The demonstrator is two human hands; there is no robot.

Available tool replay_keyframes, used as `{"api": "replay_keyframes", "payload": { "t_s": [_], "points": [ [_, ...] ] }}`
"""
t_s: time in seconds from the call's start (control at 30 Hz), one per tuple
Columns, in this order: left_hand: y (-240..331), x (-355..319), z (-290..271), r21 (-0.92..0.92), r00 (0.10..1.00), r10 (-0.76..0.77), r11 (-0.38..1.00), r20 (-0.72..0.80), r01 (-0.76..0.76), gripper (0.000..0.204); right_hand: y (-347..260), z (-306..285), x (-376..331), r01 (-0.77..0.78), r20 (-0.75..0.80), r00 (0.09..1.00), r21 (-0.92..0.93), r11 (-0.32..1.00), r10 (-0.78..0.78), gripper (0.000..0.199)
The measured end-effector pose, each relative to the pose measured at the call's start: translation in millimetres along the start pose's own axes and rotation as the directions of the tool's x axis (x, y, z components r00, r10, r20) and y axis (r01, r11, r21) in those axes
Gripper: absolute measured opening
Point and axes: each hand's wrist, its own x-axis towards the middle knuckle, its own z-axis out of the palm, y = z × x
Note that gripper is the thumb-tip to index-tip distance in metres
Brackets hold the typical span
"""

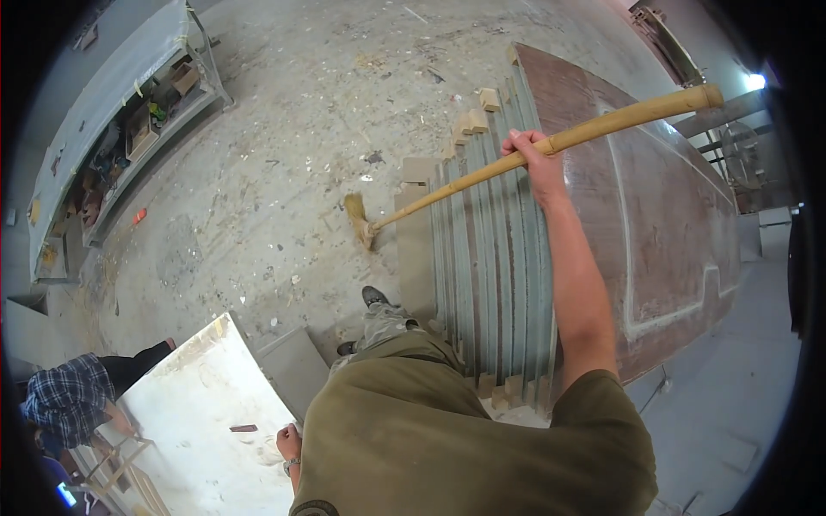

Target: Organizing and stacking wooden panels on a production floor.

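My right hand (535, 159) is closed round the long bamboo handle of a broom (482, 178). The handle slants over a stack of panels (495, 258), its thick end up at the right. At its lower left end the straw head (358, 219) meets or hangs just above the dirty concrete floor (284, 155); I cannot tell which. Low at my left side, my left hand (289, 443) is curled into a loose fist beside the edge of a white-topped table (202, 413). Nothing shows in its fingers. A small dark strip (244, 427) lies on that tabletop.
Wooden blocks (476, 119) stick out along the stack, whose brown top panel (594, 129) spreads to the right. A cluttered workbench (129, 129) stands far left. A person in a checked shirt (69, 400) works beyond the white table. Debris dots the floor; a fan (742, 150) stands far right.
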Motion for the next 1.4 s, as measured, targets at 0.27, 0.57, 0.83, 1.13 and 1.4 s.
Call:
{"api": "replay_keyframes", "payload": {
  "t_s": [0.27, 0.57, 0.83, 1.13, 1.4],
  "points": [
    [32, -28, 12, -0.095, 0.988, -0.137, 0.985, 0.072, 0.143, 0.041, 3, -2, 5, -0.060, 0.048, 0.997, 0.011, 0.998, 0.060, 0.020],
    [92, -61, 94, -0.334, 0.924, -0.302, 0.868, 0.234, 0.368, 0.029, 5, -2, 7, -0.122, 0.046, 0.992, 0.060, 0.991, 0.119, 0.019],
    [77, -118, 189, -0.245, 0.955, -0.254, 0.926, 0.156, 0.286, 0.044, 16, -2, 11, -0.112, 0.130, 0.987, 0.126, 0.986, 0.096, 0.020],
    [106, -182, 143, -0.307, 0.849, -0.457, 0.874, -0.264, 0.375, 0.040, 30, -28, 33, -0.116, 0.139, 0.986, 0.159, 0.980, 0.094, 0.026],
    [35, -203, 65, -0.384, 0.225, -0.832, 0.452, -0.506, 0.805, 0.066, 27, -13, 35, -0.202, 0.046, 0.979, 0.243, 0.949, 0.197, 0.034]
  ]
}}
